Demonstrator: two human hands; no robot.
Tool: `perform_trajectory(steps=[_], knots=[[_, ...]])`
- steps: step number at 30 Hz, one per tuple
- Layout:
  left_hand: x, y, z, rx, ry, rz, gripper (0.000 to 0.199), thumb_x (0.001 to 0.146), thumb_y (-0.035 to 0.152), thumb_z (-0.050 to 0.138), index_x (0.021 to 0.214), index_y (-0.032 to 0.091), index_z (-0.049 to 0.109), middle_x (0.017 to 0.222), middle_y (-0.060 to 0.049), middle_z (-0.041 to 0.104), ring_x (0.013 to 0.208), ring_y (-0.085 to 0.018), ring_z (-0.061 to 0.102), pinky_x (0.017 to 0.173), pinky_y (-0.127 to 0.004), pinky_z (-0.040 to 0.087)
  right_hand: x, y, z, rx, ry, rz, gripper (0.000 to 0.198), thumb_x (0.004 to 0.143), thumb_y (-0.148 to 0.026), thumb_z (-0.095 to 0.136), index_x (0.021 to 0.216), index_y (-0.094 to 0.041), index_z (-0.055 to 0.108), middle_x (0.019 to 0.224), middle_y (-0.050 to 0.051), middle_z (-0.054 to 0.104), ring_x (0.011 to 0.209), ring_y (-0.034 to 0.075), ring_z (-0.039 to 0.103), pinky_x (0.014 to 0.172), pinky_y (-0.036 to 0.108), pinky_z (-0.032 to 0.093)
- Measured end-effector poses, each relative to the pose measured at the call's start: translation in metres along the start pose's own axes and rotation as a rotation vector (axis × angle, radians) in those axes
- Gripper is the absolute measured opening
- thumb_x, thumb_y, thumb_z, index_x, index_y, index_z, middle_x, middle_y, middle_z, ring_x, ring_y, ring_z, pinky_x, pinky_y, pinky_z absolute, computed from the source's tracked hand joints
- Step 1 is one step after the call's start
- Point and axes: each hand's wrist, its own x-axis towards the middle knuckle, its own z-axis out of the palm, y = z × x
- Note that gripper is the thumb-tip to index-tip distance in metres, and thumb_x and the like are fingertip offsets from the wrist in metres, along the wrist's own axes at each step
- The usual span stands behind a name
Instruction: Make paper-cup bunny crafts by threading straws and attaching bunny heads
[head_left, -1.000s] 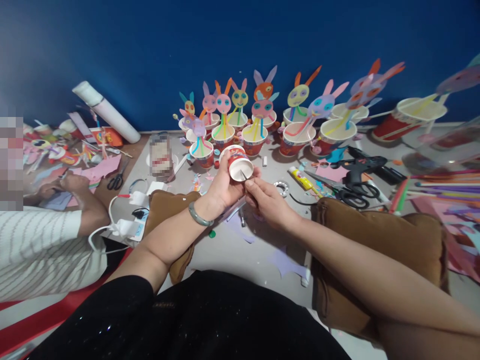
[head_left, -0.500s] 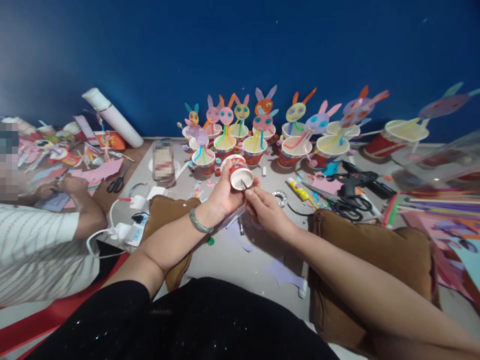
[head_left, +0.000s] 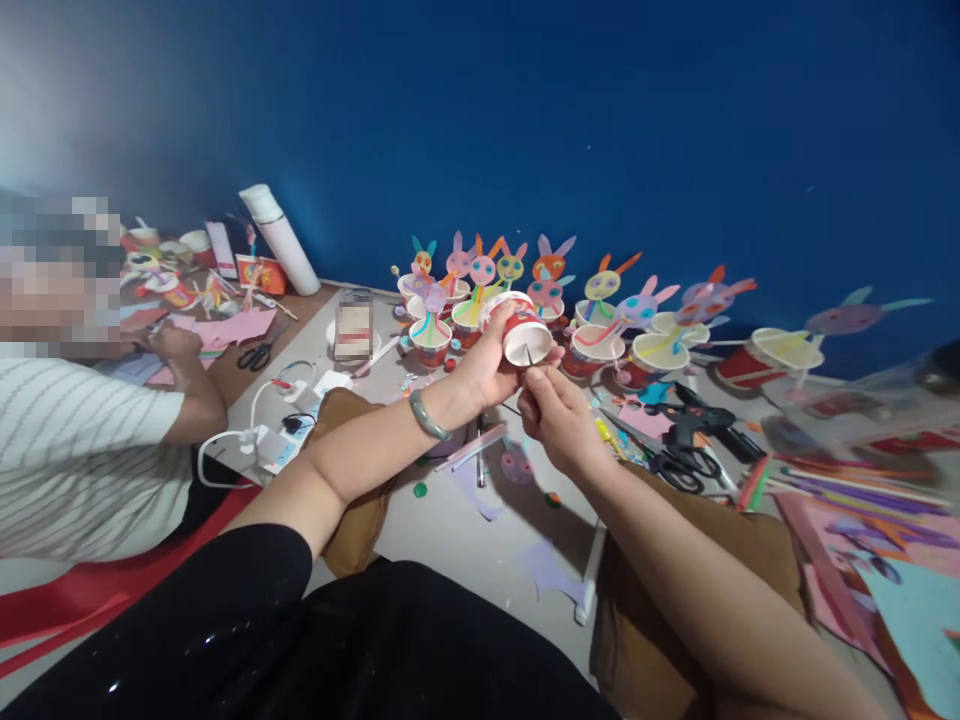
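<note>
A red-and-white paper cup [head_left: 517, 313] is in my left hand [head_left: 491, 365], its white round end tilted toward me. The fingers wrap around the cup's side. My right hand [head_left: 556, 408] pinches a thin, dark pointed tool [head_left: 529, 356], whose tip meets the white end of the cup. Most of the tool is hidden in the fingers, so its exact kind does not show. Beneath the hands on the table lie a purple paper face [head_left: 516, 464], clear plastic strips [head_left: 472, 448] and a pen [head_left: 481, 470].
Several paper cups with paper rabbit faces [head_left: 600, 285] line the blue wall. To the right are a glue gun [head_left: 694, 420], black scissors [head_left: 686, 468] and coloured strips [head_left: 847, 490]. Brown cushions [head_left: 352, 535] flank me. A power strip [head_left: 289, 440] and a co-worker's arm [head_left: 196, 400] are left.
My view has turned left, so the scene sits further right and lower. Both hands keep the cup and pointed tool together; the co-worker shows more fully.
</note>
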Motion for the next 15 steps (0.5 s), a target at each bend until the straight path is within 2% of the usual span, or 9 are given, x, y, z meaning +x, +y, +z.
perform_trajectory(steps=[3, 6, 10, 15], knots=[[0.002, 0.008, 0.005, 0.026, -0.089, 0.03, 0.04, 0.101, 0.05, 0.055, 0.082, 0.016, 0.066, 0.071, -0.008, 0.07, 0.101, -0.028, 0.077, 0.1, -0.045, 0.061, 0.008, -0.01, 0.002, -0.032, 0.006, -0.011, 0.055, 0.085, -0.073, 0.068, 0.073, -0.026, 0.041, 0.052, -0.01, 0.038, 0.04, 0.007, 0.026, 0.037, 0.022, 0.018], [0.005, 0.012, -0.002, 0.034, -0.088, 0.017, 0.039, 0.094, 0.055, 0.065, 0.086, 0.017, 0.068, 0.079, -0.009, 0.073, 0.102, -0.029, 0.076, 0.099, -0.046, 0.062, 0.012, -0.011, 0.006, -0.05, -0.001, 0.003, 0.056, 0.085, -0.073, 0.067, 0.072, -0.025, 0.041, 0.051, -0.01, 0.037, 0.039, 0.006, 0.025, 0.036, 0.022, 0.018], [0.008, 0.012, -0.014, 0.056, -0.057, 0.0, 0.041, 0.093, 0.057, 0.065, 0.088, 0.017, 0.068, 0.076, -0.007, 0.071, 0.099, -0.028, 0.076, 0.097, -0.044, 0.062, 0.012, -0.004, 0.008, -0.005, -0.013, 0.053, 0.056, 0.084, -0.073, 0.068, 0.072, -0.025, 0.042, 0.05, -0.01, 0.037, 0.039, 0.005, 0.025, 0.036, 0.021, 0.016], [0.01, 0.005, -0.016, 0.073, -0.012, -0.008, 0.039, 0.096, 0.054, 0.061, 0.091, 0.016, 0.069, 0.084, -0.009, 0.074, 0.1, -0.027, 0.076, 0.097, -0.042, 0.062, 0.01, 0.003, 0.001, 0.008, -0.036, 0.082, 0.055, 0.086, -0.071, 0.068, 0.073, -0.025, 0.041, 0.051, -0.01, 0.037, 0.038, 0.005, 0.024, 0.036, 0.021, 0.017]])
